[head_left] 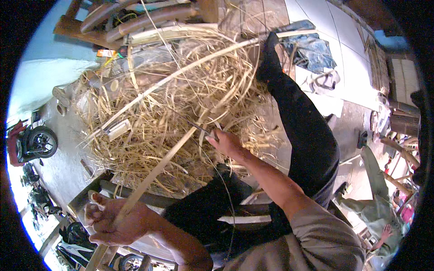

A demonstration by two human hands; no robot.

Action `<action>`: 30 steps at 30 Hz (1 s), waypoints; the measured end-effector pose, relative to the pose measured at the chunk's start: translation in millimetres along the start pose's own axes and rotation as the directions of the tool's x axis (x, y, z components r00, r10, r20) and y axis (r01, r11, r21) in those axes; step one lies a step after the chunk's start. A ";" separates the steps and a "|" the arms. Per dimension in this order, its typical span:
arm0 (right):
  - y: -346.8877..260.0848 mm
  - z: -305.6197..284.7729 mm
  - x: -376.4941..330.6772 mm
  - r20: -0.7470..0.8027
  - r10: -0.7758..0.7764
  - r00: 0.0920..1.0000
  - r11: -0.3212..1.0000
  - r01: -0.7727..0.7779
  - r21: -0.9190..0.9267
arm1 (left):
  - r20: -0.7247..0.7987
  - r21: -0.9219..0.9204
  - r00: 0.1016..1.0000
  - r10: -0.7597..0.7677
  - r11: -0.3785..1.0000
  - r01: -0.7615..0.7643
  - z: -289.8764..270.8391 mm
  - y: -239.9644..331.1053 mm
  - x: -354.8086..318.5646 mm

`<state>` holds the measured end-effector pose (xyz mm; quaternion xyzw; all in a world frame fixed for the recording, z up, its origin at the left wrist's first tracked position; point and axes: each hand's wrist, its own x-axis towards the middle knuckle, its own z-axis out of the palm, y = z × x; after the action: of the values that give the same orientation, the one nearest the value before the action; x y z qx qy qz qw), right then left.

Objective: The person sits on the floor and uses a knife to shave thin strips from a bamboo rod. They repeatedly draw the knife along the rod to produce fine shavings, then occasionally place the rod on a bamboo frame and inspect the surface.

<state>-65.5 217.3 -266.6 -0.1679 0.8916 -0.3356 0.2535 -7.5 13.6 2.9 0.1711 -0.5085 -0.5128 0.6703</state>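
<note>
A long pale strip (pixel 159 170), apparently split bamboo, slants up from the lower left toward the middle. My left hand (pixel 140 223) is closed round its lower part, fingers curled. Near the middle, my right hand (pixel 226 143) grips a knife (pixel 201 128) whose thin dark blade crosses the strip and points to the upper left. The handle is mostly hidden in my fingers. Beyond the blade the strip runs into a heap of curly pale shavings (pixel 153 122). Another long strip (pixel 181 71) arcs across the top of the heap.
My legs in black trousers (pixel 307 122) flank the heap. A wooden bench frame (pixel 153 22) stands at the far left, a blue cloth (pixel 312 52) at the far right. A motorbike wheel (pixel 43 141) shows at left. Another person (pixel 379 207) sits at the right.
</note>
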 end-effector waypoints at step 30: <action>31.3 27.0 12.7 0.009 -0.165 0.986 0.926 0.152 0.345 | -0.150 0.185 0.987 0.052 0.983 -0.024 7.0 -6.3 4.5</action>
<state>-64.6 219.9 -309.7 -0.1990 0.7981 -0.5017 0.2679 -17.0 9.2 3.4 0.2610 -0.5032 -0.4364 0.6987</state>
